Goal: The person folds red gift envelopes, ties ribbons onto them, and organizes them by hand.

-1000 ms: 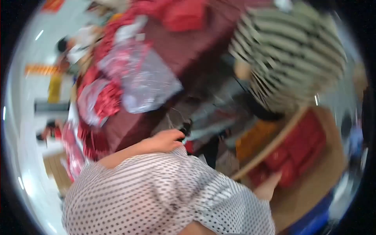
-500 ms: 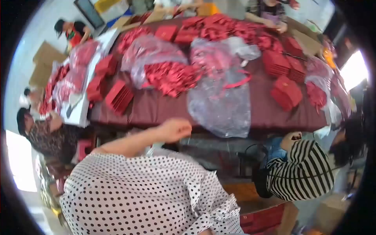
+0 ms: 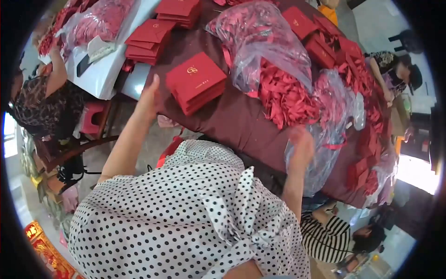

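Observation:
My left hand point(image 3: 152, 96) is raised at the table's near edge, fingers stretched upward and holding nothing. Just right of it a stack of red printed boxes or envelopes point(image 3: 197, 80) lies on the dark red tablecloth point(image 3: 223, 118). My right hand point(image 3: 302, 143) is smeared by motion, with its finger pose unclear. It is in front of a pile of red ribbon-like pieces point(image 3: 285, 93) that spills from a clear plastic bag point(image 3: 260, 32). Beside that hand, another clear bag point(image 3: 316, 162) hangs over the table edge.
More red stacks stand at the back left point(image 3: 148, 39) and back right point(image 3: 299, 22). A white table point(image 3: 100, 76) with a bag of red pieces adjoins on the left. People are at the left point(image 3: 39, 100), the right point(image 3: 390, 69) and, in stripes, the lower right point(image 3: 325, 237).
The view has turned toward the left and come closer to the table's left end. Both my hands now show, raised and apart; before, only one forearm and hand reached across.

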### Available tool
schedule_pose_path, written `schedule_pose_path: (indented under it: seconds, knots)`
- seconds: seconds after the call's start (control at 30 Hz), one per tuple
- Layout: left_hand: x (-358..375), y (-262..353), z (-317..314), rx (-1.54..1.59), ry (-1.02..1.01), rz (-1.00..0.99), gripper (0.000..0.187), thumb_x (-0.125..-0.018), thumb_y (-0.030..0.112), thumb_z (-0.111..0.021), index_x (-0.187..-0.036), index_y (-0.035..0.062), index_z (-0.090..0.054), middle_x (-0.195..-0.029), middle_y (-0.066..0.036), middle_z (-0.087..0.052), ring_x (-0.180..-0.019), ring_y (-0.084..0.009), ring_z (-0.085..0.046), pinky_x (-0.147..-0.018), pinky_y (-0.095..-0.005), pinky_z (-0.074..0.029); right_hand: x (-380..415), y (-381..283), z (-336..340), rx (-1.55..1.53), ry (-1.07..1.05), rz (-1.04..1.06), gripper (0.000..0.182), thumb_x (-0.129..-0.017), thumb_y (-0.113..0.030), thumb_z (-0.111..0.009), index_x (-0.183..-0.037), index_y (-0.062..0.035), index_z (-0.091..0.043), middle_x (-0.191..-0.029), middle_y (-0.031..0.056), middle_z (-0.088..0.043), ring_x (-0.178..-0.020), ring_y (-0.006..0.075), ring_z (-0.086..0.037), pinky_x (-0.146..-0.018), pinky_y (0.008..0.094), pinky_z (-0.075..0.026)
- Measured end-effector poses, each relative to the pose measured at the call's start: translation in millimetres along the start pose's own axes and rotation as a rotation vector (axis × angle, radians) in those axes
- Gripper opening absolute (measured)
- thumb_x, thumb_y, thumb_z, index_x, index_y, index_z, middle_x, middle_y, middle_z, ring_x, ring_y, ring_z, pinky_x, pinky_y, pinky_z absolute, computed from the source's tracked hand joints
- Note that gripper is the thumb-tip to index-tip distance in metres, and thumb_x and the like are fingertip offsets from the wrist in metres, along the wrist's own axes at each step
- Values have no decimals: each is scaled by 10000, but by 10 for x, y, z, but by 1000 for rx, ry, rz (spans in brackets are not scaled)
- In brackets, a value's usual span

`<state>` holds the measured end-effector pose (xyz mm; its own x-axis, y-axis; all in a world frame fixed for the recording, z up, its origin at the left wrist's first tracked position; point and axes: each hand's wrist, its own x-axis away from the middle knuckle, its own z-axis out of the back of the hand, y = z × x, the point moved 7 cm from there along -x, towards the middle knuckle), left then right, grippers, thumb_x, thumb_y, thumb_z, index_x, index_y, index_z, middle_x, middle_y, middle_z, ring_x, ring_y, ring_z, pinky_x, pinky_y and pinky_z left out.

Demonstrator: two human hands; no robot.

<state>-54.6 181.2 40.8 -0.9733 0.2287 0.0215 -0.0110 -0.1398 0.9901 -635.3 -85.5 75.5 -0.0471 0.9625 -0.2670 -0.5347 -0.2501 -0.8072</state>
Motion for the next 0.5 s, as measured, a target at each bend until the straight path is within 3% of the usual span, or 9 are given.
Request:
schedule_pose_path:
  seconds: [0.03,0.07,0.1,0.2,0.23,0.27,0.33,0.43,0.5]
  knots:
    - [115,-391,44,41,-40,385,609,-810,536,-638,-1172,65,-503,-1020,-59,-582,-929,-192,-552,-804,-397,-440,-131,-160,-635,-373,-204,-151,274,-969,-219,-488,-1079,11,-589,-1008,93,-632,-869,188,-615,-780,324,-522]
    - [346,-688,63,84,-89,766,772,-755,641,-641,-1249,75,-462,-1114,-88,-561,-1030,-236,-542,-861,-452,-425,-233,-769,-1200,-489,-469,-43,295,-979,-216,-470,-1129,18,-569,-1038,100,-628,-950,193,-605,-830,319,-514]
    - [491,-735,8,68,-152,811,888,-719,702,-617,-1315,80,-398,-1214,-113,-499,-1142,-286,-467,-919,-500,-372,-277,-1143,-1679,-558,-552,-21,328,-985,-232,-456,-1166,24,-551,-1055,118,-630,-986,198,-595,-853,327,-502]
    - [739,-847,-243,138,-332,888,1094,-679,776,-577,-1447,91,-205,-1423,-152,-307,-1353,-360,-244,-1038,-568,-234,-229,-1752,-2942,-691,-1025,-47,364,-979,-252,-473,-1224,13,-522,-1109,115,-627,-1030,166,-572,-914,286,-438]
    - [762,-838,-325,158,-349,891,1112,-671,764,-601,-1441,65,-207,-1421,-143,-314,-1342,-348,-265,-1015,-594,-245,-156,-1899,-3248,-538,-1092,-57,471,-962,-353,-479,-1261,11,-508,-1186,101,-601,-1052,196,-580,-901,325,-443]
    - [779,-844,-389,179,-363,873,1112,-671,764,-601,-1441,65,-207,-1421,-143,-314,-1342,-348,-265,-1015,-594,-245,-133,-2111,-3516,-397,-1110,172,446,-962,-350,-474,-1222,5,-547,-1212,114,-592,-1075,218,-573,-908,331,-443]
    - [819,-855,-457,207,-283,873,1042,-684,725,-628,-1417,72,-280,-1369,-123,-394,-1329,-330,-295,-1011,-610,-228,-2,-1990,-4103,3,-1189,228,645,-920,-533,-426,-1178,41,-565,-1178,206,-595,-1136,303,-546,-942,356,-428]
    - [862,-442,-624,355,-191,736,734,-775,448,-712,-1308,26,-435,-1233,-112,-547,-1176,-281,-493,-952,-491,-393,174,-1816,-4454,239,-1239,173,1003,-781,-732,-449,-1197,181,-460,-1249,356,-472,-1190,405,-488,-1024,406,-377]
    - [821,-419,-695,467,-118,664,578,-788,260,-738,-1242,-5,-498,-1167,-132,-599,-1054,-264,-587,-883,-396,-480,284,-1818,-4381,191,-1199,285,1004,-714,-704,-572,-1197,170,-470,-1240,348,-487,-1183,401,-495,-1021,403,-383]
